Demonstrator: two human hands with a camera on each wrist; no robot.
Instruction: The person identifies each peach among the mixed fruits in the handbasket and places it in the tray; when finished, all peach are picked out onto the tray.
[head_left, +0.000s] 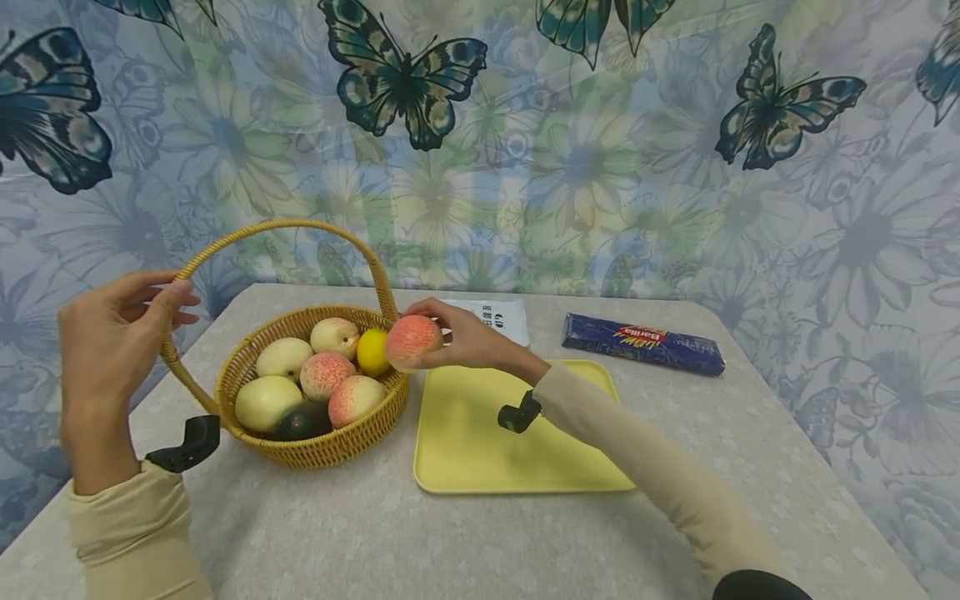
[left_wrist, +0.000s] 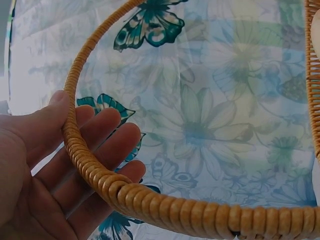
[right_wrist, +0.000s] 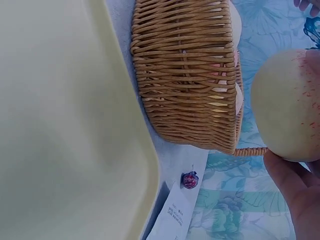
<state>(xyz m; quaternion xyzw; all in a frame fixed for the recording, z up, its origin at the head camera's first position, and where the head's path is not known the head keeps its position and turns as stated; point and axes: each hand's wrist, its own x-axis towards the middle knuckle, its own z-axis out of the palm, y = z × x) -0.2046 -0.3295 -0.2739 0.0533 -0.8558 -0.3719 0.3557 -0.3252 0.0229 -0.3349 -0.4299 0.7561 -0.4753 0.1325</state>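
Note:
A wicker basket (head_left: 330,450) with a tall arched handle (head_left: 300,223) stands on the left of the table. My left hand (head_left: 112,342) holds the side of that handle, thumb in front and fingers behind it. My right hand (head_left: 468,337) grips a pink and cream peach (head_left: 414,342) at the basket's right rim, just above it. Inside the basket lie a yellow lemon-like fruit (head_left: 372,352), a dark green avocado (head_left: 302,422), a reddish peach (head_left: 327,377) and several pale, rounded fruits (head_left: 268,403). In the right wrist view the held peach (right_wrist: 285,105) appears beyond the basket's woven side.
Right of the basket lies a yellow tray (head_left: 517,433), under my right forearm. A blue Barilla pasta pack (head_left: 641,343) is at the back right. Behind the tray is a white printed packet (head_left: 502,317), with a small dark red item (right_wrist: 190,180) close to it.

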